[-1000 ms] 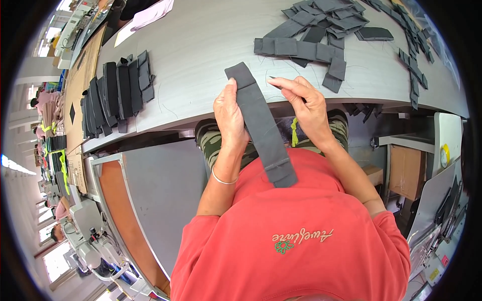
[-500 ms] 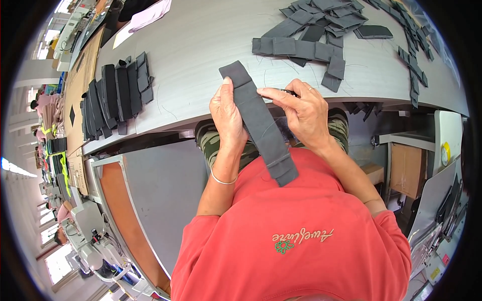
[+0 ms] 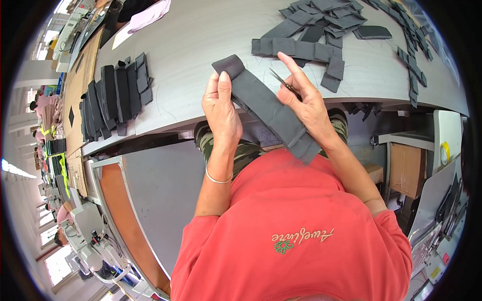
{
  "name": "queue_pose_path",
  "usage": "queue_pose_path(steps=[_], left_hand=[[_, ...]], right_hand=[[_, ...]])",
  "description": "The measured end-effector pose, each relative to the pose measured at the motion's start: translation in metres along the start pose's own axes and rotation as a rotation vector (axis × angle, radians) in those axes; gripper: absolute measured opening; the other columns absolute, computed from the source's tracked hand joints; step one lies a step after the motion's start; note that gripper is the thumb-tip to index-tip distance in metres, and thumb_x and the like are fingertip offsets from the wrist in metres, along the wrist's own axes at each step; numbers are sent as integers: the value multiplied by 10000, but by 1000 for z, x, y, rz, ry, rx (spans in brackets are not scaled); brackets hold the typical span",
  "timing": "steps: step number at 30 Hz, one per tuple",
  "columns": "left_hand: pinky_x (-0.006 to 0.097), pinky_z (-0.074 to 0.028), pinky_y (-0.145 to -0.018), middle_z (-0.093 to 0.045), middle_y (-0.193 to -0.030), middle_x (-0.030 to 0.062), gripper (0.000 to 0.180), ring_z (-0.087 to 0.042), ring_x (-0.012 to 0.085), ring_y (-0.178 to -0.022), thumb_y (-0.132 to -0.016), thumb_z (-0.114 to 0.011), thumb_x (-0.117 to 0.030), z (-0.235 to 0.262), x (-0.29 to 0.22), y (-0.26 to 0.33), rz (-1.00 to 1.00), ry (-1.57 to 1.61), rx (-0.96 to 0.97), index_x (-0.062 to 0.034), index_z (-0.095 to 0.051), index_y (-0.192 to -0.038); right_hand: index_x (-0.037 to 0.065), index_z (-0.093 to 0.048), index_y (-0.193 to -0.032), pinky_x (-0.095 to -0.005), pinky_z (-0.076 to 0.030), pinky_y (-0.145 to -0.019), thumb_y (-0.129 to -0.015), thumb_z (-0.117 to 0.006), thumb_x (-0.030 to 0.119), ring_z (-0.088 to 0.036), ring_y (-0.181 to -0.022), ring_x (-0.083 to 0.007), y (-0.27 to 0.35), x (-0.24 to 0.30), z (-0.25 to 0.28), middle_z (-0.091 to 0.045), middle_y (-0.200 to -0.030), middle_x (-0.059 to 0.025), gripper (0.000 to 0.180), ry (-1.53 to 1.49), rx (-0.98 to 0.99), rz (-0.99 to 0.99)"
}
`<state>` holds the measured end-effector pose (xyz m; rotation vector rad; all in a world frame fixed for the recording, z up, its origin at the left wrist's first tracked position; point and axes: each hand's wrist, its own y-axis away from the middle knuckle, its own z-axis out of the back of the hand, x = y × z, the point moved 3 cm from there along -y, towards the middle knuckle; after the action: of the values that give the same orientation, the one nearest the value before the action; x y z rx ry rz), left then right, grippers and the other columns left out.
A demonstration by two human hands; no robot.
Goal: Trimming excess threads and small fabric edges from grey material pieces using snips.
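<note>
Head: two hands [image 3: 222, 113] [image 3: 311, 109] hold one strip [image 3: 265, 104], one tool [image 3: 289, 87].

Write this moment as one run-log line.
left hand: grips dark grey strip near its upper end | right hand: holds dark pointed tool | table: grey heap right, row of strips left

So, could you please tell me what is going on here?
A person in a red shirt is at a pale table. The left hand grips a dark grey fabric strip near its upper end. The right hand holds small pointed snips, their tip clear of the strip. Similar strips lie in a row at the table's left and in a heap farther right.
</note>
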<state>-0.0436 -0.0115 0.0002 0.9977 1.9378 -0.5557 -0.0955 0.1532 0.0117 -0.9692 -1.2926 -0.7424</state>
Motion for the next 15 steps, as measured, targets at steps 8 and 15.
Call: queue_pose_path(steps=[8,15], left_hand=[[317,-425,-930,-632,-1134,111,228,-552,186,-1072,-897,-650,-117,-11,-34,1,-325,-458,246,-6,-649,-1097],[370,-400,-920,-537,-1188,117,219,-471,247,-1135,-733,-656,-13,-12,-31,28,-548,-699,427,-58,-719,-937]], right_hand=[[14,-648,-822,-234,-398,-634,-778,-750,110,-454,-644,-64,-11,-6,6,-573,-712,33,147,76,99,-82],[41,-639,-773,-223,-311,-515,-782,-738,46,-380,-575,-37,-24,4,20,-562,-725,38,100,98,-193,117]])
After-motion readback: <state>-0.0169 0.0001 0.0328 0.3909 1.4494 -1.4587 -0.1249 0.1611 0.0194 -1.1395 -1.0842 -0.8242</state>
